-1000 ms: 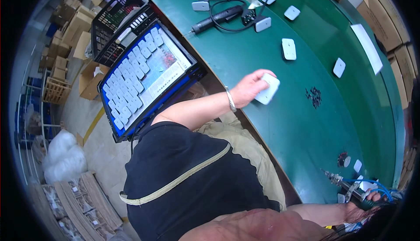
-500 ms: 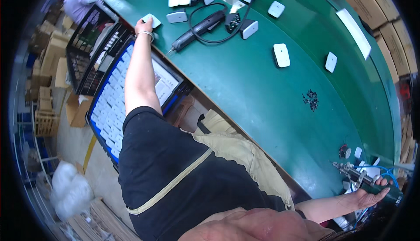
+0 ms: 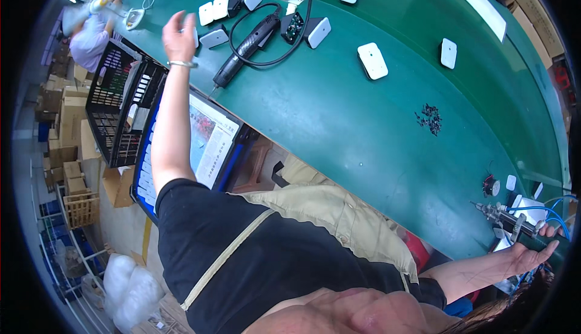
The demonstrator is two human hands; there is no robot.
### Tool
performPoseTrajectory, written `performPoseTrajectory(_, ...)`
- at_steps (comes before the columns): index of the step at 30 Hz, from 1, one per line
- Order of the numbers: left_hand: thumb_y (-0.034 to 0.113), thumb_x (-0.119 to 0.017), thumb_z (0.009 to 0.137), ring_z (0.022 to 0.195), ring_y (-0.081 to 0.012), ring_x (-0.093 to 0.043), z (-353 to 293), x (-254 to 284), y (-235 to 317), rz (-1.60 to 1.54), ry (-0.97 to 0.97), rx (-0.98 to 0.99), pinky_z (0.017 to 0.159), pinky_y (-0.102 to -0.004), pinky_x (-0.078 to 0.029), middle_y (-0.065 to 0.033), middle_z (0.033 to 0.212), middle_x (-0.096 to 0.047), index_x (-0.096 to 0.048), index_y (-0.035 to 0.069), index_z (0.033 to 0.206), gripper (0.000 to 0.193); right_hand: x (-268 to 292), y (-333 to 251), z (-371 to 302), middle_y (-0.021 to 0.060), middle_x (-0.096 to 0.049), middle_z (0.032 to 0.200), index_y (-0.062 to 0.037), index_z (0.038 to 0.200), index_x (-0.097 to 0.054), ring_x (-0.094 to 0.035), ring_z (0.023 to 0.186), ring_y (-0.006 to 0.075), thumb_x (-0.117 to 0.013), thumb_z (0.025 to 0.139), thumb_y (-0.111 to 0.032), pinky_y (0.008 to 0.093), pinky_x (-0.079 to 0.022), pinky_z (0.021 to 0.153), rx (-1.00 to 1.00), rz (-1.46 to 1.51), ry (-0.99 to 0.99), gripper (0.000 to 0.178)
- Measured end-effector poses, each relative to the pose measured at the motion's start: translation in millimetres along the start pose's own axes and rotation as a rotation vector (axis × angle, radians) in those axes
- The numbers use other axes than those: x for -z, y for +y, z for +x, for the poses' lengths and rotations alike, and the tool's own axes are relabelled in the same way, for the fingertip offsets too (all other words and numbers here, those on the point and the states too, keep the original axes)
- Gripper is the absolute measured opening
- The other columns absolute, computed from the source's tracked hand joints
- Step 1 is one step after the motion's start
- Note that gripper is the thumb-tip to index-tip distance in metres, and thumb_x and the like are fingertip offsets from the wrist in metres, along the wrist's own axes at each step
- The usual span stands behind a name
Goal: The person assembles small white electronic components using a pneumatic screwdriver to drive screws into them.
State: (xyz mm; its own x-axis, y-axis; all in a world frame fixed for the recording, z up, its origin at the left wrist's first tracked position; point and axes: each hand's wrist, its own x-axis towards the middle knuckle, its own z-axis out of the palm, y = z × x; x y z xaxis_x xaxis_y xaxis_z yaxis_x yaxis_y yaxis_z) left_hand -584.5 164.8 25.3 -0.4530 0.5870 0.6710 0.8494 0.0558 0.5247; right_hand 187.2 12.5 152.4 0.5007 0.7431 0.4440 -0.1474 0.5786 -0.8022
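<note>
The left hand [image 3: 180, 28] is stretched far out over the left end of the long green work table [image 3: 339, 116], wrist bent, a thin metal bracelet [image 3: 182, 64] around it; its fingers curl loosely downward, and whether they hold anything cannot be told, since the palm faces away. Just beside those fingers lie 3 small white rounded-rectangle plastic casings [image 3: 213, 20], 2 flat side by side and 1 below them, close to the hand but seemingly apart from it. Next to these rests a black electric screwdriver [image 3: 244, 49] with a looping black cable, its tip pointing toward the table's near edge. Further right on the table sit a larger white rounded casing [image 3: 372, 60] and a smaller white casing [image 3: 448, 53], well apart, with a small heap of dark screws [image 3: 430, 118] between them and the near edge. The right hand [image 3: 532, 252] lies at the far right, palm up and fingers spread open, thumb touching a slim metal pneumatic tool [image 3: 505, 219] with blue hoses. Below the left arm stand a black plastic crate [image 3: 118, 107] and a blue tray [image 3: 200, 146].
</note>
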Motion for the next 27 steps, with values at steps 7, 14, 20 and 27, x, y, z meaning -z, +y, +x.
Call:
performPoseTrajectory(7, 0.034, -0.061, 0.077, 0.086, -0.0243, -0.058, -64.0, -51.6, 175.2, 0.088, -0.739, -0.282, 0.076, -0.0336, -0.046, -0.0154, 0.103, -0.054, -0.045, 0.011, 0.121, 0.052, 18.8, 2.9, 7.8, 0.0144, -0.056, 0.095, -0.0001, 0.112, -0.039, -0.054, 0.085, 0.019, -0.048, 0.087, -0.022, 0.0362, -0.042, 0.083, 0.006, 0.054, -0.12, 0.035)
performPoseTrajectory(14, 0.03, -0.048, 0.083, 0.096, -0.0313, -0.056, -59.7, -118.8, 212.5, 0.662, -0.959, -0.225, 0.083, -0.0361, -0.045, -0.0157, 0.105, -0.056, -0.048, 0.012, 0.113, 0.035, 8.2, 4.3, 2.6, 0.0132, -0.048, 0.094, 0.0011, 0.118, -0.034, -0.048, 0.086, 0.0202, -0.051, 0.082, -0.02, 0.0407, -0.035, 0.093, -0.006, 0.143, -0.148, 0.045)
performPoseTrajectory(20, 0.028, -0.049, 0.081, 0.099, -0.028, -0.055, -59.3, -132.0, 199.3, 0.607, -1.029, -0.131, 0.086, -0.0348, -0.043, -0.0139, 0.11, -0.056, -0.043, 0.019, 0.124, 0.045, -4.2, 4.5, -6.1, 0.0092, -0.042, 0.086, -0.0003, 0.112, -0.036, -0.043, 0.077, 0.0172, -0.055, 0.078, -0.018, 0.0405, -0.034, 0.092, 0.015, 0.125, -0.052, 0.042)
performPoseTrajectory(27, 0.026, -0.055, 0.079, 0.094, -0.0257, -0.057, -64.5, -119.8, 191.3, 0.247, -0.879, -0.033, 0.082, -0.0342, -0.047, -0.0141, 0.105, -0.058, -0.048, 0.016, 0.119, 0.042, -1.4, 5.5, -5.2, 0.0097, -0.04, 0.085, 0.0005, 0.111, -0.036, -0.04, 0.075, 0.0172, -0.056, 0.077, -0.017, 0.0403, -0.034, 0.089, 0.018, 0.155, -0.086, 0.043)
